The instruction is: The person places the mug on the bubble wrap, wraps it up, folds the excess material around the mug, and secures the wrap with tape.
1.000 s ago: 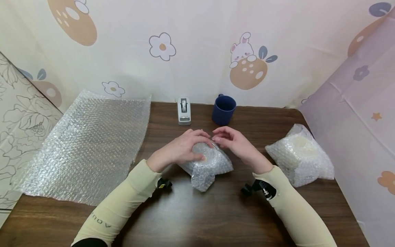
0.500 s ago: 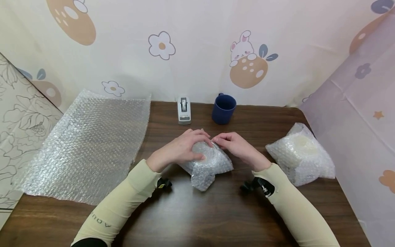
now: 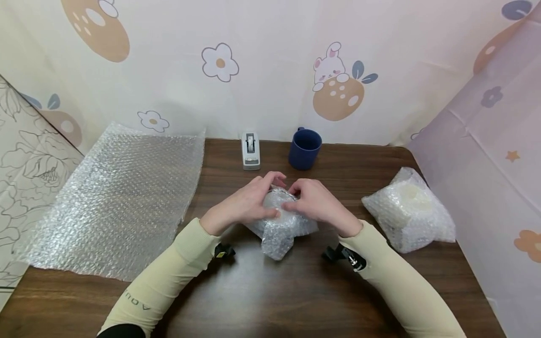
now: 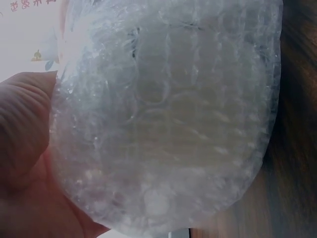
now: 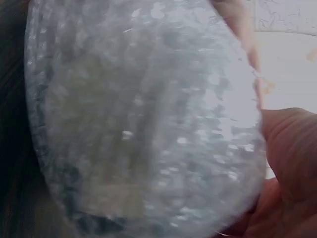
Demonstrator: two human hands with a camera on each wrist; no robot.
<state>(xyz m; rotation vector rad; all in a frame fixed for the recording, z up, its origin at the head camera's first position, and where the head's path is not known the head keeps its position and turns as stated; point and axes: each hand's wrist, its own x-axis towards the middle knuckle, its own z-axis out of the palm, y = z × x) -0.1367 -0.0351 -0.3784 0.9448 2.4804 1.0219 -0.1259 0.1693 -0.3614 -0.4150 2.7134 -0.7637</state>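
Observation:
A bundle wrapped in bubble wrap (image 3: 277,239) sits on the table in front of me, its loose flaps spread toward the near side. From the left, my left hand (image 3: 247,202) holds it, thumb on top and fingers bent over the far side. My right hand (image 3: 317,202) grips it from the right, with the thumb on top and the fingertips at the far edge. Both wrist views are filled by the bundle (image 4: 173,124), and something pale shows dimly through the wrap. What is inside cannot be made out.
A large sheet of bubble wrap (image 3: 122,197) covers the table's left side. Behind the hands stand a tape dispenser (image 3: 251,152) and a dark blue mug (image 3: 305,149). Another bubble-wrapped bundle (image 3: 410,211) lies at the right, near the curtain (image 3: 270,70).
My right hand first hovered at the bundle's right edge, then pinched it, and has now shifted left with its thumb on top. The left hand's fingers have risen slightly; the bundle stays in place.

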